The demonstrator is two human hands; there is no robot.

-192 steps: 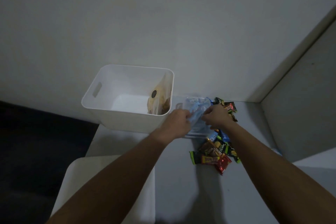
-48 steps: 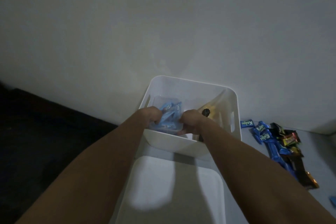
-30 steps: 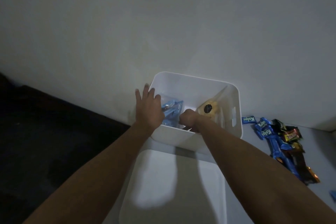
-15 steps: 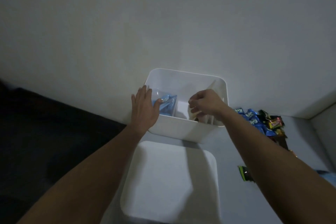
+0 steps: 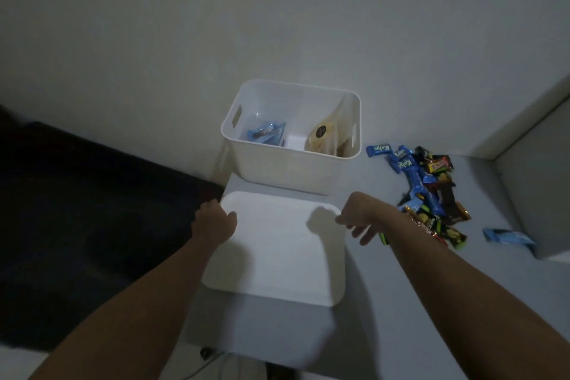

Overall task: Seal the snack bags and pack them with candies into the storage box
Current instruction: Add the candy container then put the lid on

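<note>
One box (image 5: 290,163) stands at twelve o'clock, holding two bags: one blue (image 5: 267,133), one tan (image 5: 322,136). One lid (image 5: 277,256) lies at six o'clock. Candies (image 5: 425,194) heap at three o'clock, too overlapped to count; one blue candy (image 5: 507,237) lies apart.

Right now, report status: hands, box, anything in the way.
Left hand grips the lid edge; right hand open beside it. Storage box open, two snack bags inside. Loose candies on the table, unpacked.

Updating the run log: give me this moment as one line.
left hand grips lid | right hand open at lid edge | box: two bags inside | candies on table
</note>
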